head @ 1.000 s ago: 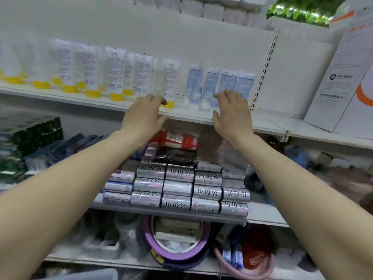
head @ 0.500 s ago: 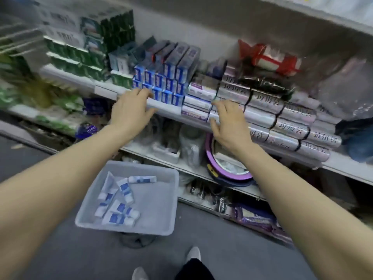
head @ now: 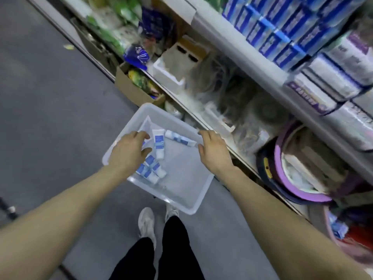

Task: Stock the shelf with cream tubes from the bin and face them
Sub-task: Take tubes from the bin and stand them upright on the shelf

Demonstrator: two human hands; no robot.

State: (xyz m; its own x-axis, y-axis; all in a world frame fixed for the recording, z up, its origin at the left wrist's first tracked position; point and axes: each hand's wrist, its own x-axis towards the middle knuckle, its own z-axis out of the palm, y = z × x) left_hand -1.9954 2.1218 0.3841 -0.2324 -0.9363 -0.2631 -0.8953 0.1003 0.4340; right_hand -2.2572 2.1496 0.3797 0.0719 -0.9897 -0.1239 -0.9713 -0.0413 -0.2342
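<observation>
A grey floor [head: 46, 118] fills the left and near part of the scene; tiered shelving [head: 238, 47] runs along the right and far side, stacked with blue and white boxes [head: 282, 31], motion-blurred so their print cannot be read. A clear plastic bin [head: 193, 190] sits near the shelving's foot, holding white-and-blue cream tubes [head: 158, 144] toward its left side. The left hand [head: 129, 154] hovers over them, fingers loosely apart, hiding some tubes. The right hand [head: 214, 152] hangs over the bin's far right rim, fingers relaxed, holding nothing. Tube labels are too small to read.
</observation>
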